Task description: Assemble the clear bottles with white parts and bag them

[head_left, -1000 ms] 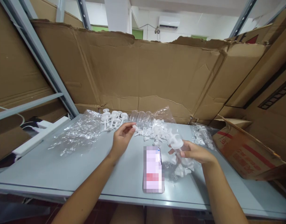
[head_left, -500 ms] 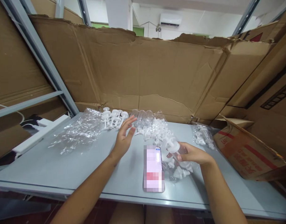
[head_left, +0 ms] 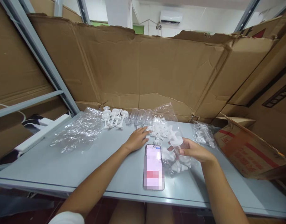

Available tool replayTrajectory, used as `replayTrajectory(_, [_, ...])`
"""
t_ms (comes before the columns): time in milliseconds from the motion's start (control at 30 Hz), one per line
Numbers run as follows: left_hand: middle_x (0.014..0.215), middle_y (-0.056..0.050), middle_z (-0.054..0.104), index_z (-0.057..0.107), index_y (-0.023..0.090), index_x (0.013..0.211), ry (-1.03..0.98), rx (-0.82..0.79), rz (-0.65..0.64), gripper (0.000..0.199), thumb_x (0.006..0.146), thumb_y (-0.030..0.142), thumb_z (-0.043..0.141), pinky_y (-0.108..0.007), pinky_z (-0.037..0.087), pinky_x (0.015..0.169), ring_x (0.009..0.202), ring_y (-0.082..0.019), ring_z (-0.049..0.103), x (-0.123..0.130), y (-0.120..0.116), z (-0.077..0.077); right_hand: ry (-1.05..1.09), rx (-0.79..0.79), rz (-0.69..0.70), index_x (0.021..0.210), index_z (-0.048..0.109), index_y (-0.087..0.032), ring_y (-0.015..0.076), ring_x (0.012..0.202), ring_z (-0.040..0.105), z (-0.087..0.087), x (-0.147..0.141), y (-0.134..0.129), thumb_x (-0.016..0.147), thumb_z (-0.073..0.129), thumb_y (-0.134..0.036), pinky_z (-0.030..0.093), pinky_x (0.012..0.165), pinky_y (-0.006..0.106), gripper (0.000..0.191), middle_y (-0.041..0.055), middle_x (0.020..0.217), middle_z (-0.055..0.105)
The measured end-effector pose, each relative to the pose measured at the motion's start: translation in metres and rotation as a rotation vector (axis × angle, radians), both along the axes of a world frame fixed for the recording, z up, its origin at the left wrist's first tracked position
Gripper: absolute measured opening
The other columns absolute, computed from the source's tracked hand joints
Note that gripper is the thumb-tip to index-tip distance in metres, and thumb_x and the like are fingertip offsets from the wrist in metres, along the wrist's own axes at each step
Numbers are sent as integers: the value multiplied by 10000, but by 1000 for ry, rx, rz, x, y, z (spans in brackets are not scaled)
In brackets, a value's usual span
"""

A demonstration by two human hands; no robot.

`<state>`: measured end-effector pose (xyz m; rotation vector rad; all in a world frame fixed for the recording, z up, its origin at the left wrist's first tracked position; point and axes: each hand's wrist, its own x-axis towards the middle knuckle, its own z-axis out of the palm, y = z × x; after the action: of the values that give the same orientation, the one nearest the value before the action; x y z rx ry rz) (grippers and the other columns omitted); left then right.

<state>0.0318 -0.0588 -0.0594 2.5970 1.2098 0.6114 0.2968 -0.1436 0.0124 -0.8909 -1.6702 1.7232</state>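
Note:
My left hand (head_left: 138, 139) rests with fingers stretched out at the left edge of a heap of small white plastic parts (head_left: 159, 129). My right hand (head_left: 194, 150) is closed around a clear plastic tube with a wide white flanged top (head_left: 177, 140); the fingertips are partly hidden behind it. Under that hand lies a clear bag of white plastic parts (head_left: 178, 166). A phone (head_left: 153, 168) with a lit, blurred screen lies between my forearms. Behind the heap stand several clear tubes (head_left: 140, 116), and left of them several white plungers with disc ends (head_left: 114, 118).
Crumpled clear plastic (head_left: 78, 130) covers the table's (head_left: 87, 168) left part. A power strip (head_left: 42, 133) runs along the left edge. At right are another bag of parts (head_left: 203, 135) and an open carton (head_left: 248, 152). A cardboard wall (head_left: 143, 68) closes the back.
My left hand has moved right and down, from raised near the clear tubes to the white heap. The right hand keeps its hold, and the flanged top has shifted slightly right and up.

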Motion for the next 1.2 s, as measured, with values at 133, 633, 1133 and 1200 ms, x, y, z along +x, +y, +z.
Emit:
replayTrajectory(133, [1263, -88, 464, 513, 221, 1154, -9, 0, -26, 326, 834, 235, 454, -401, 351, 965, 1162, -245, 421, -1, 0, 2, 7, 11, 9, 1096, 550, -145, 149, 751, 617, -2, 0, 1, 724, 676, -302, 515, 663, 293, 424, 99, 988, 646])
replayTrajectory(633, [1109, -85, 469, 573, 213, 975, -4, -70, 13, 236, 808, 164, 413, -359, 417, 819, 953, -231, 524, -1, -13, 11, -18, 23, -3, 1115, 540, -157, 159, 793, 609, -6, 0, 3, 728, 673, -306, 514, 669, 289, 434, 98, 997, 642])
replayTrajectory(1133, [773, -1, 557, 559, 195, 845, -187, -252, -17, 124, 741, 249, 519, -250, 427, 584, 581, -120, 511, -25, -9, 23, -37, 33, 39, 1099, 539, -156, 139, 753, 603, -7, -1, 4, 732, 669, -303, 517, 666, 277, 417, 90, 993, 630])
replayTrajectory(1200, [703, 16, 533, 535, 194, 874, -329, -268, 1, 154, 770, 306, 516, -229, 421, 553, 574, -111, 503, -31, -9, 33, -44, 30, 37, 1101, 538, -158, 142, 752, 605, -6, -1, 4, 732, 669, -301, 513, 663, 276, 416, 89, 992, 629])
